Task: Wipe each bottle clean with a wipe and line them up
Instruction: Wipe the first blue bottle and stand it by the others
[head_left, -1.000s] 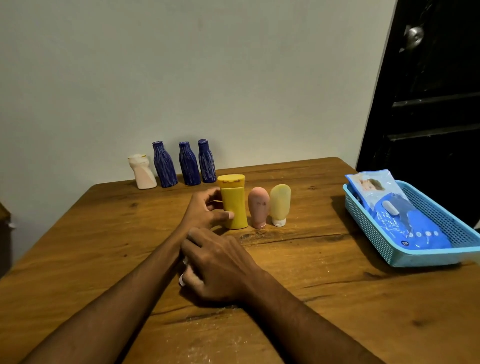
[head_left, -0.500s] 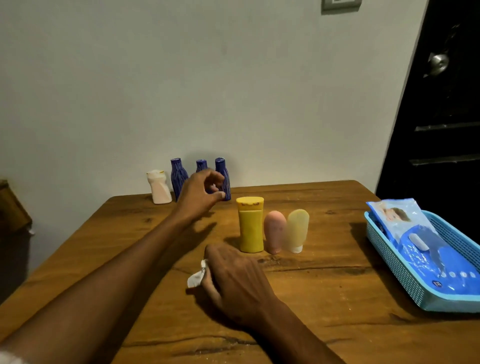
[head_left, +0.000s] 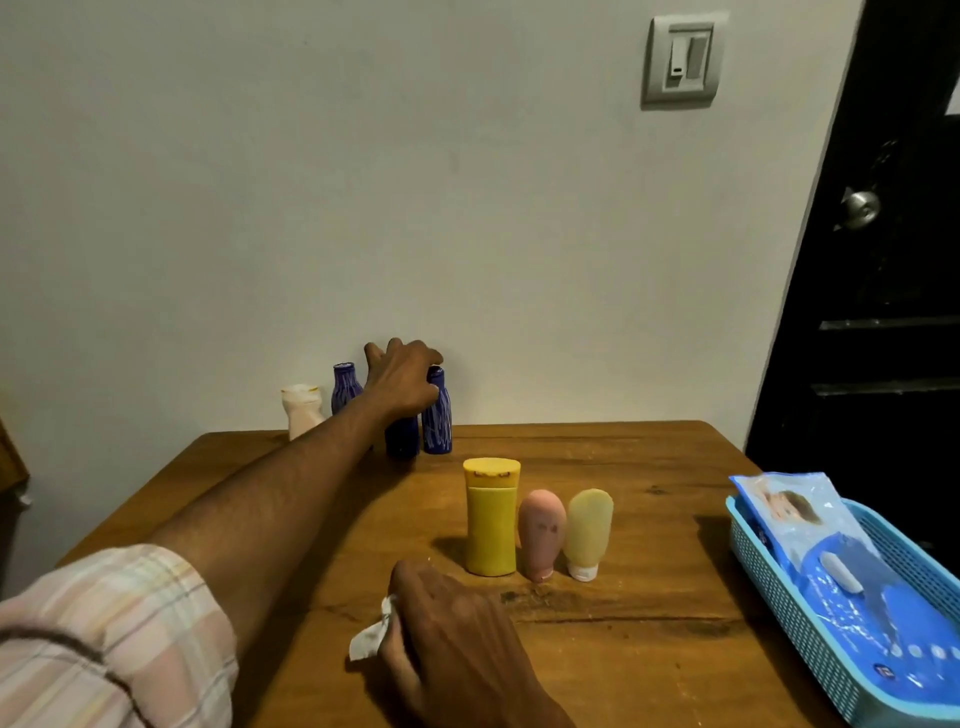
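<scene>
Basket (head_left: 779, 613) holds wipes pack (head_left: 852, 577); left hand (head_left: 402, 382) grasps middle blue bottle (head_left: 402, 439); right hand (head_left: 457, 623) clutches wipe (head_left: 371, 631)

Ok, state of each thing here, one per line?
Left hand: reaching over middle dark blue bottle.
Right hand: holds crumpled white wipe.
Yellow flip-cap bottle: upright, lined up.
Pink tube, pale yellow tube: standing on caps.
Blue wipes pack: in basket.

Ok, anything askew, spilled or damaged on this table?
Nothing stands out. The yellow bottle, pink tube and pale tube stand upright in a row. The left hand reaches over the middle blue bottle; the right hand holds a wipe.
</scene>
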